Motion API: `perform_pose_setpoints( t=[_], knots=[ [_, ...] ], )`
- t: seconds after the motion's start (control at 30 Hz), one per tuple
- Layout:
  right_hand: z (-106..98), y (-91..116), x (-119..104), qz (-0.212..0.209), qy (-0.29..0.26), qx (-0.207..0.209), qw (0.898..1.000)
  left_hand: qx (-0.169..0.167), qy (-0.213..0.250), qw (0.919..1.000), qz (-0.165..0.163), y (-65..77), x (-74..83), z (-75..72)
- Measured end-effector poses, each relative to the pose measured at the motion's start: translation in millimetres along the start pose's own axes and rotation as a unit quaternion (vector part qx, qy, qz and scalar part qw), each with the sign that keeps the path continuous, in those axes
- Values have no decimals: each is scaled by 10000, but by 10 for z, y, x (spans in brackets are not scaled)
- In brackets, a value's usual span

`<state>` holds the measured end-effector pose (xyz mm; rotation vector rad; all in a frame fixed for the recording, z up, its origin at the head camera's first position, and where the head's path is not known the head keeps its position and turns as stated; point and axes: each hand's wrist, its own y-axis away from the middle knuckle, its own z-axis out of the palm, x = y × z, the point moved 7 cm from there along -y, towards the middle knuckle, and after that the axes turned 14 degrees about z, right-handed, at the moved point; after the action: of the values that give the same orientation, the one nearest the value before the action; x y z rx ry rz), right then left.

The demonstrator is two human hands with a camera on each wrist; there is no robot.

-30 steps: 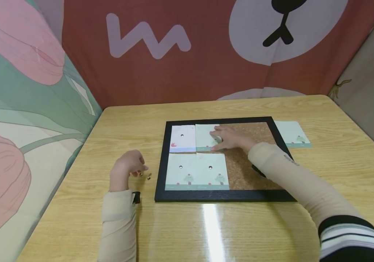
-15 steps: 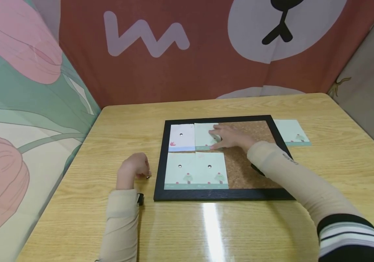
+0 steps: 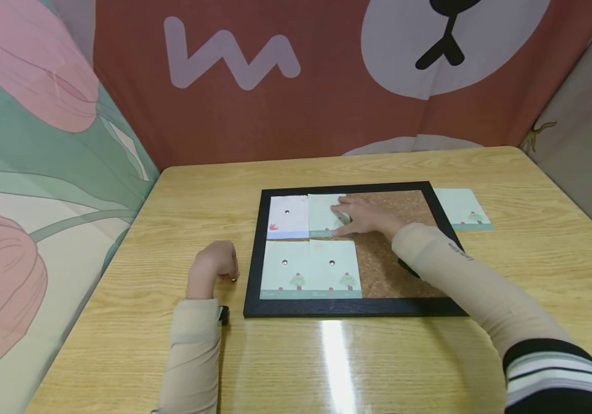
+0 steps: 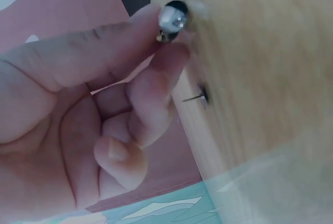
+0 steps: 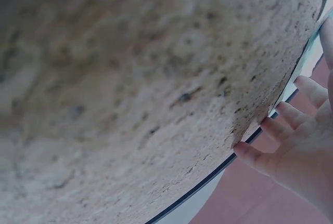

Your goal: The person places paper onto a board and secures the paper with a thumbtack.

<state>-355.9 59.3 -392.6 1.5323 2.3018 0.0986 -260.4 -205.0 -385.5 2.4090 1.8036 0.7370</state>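
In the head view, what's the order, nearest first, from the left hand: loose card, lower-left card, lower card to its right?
1. Lower-left card: right of the left hand, on the board.
2. Lower card to its right: on the board.
3. Loose card: past the board, far right.

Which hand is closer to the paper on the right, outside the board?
Right. The right hand is over the board, left of that paper; the left hand is farther left, past the board's other edge.
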Motion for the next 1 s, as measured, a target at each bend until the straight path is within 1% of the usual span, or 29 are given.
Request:
perform_pose_setpoints(
  t=[0.2,0.37,0.53,0.6,0.73,0.83,0.97,1.0],
  knots=[
    [6,3,7,10,-7,-32,10000,-39,86,9999,-98,-14,-14,14],
    [15,-12,21,30,7,-35,10000,-63,54,9999,-112,-24,7,13],
    [8,-7,21,69,-8,-40,10000,61,136,9997,-170,-29,3,13],
    [8,-7,19,71,-10,-32,10000,131,164,9995,-241,-31,-4,10],
    [6,-5,15,68,-2,-13,10000,149,95,9994,-284,-37,-2,1],
    [3,-1,10,60,10,-6,10000,165,-81,9996,-214,-46,8,-14],
    [-3,4,5,49,-8,-6,10000,299,-296,9991,-22,-59,30,-41],
    [-5,4,6,44,-8,-2,10000,323,-308,9990,-21,-65,29,-42]
  ],
)
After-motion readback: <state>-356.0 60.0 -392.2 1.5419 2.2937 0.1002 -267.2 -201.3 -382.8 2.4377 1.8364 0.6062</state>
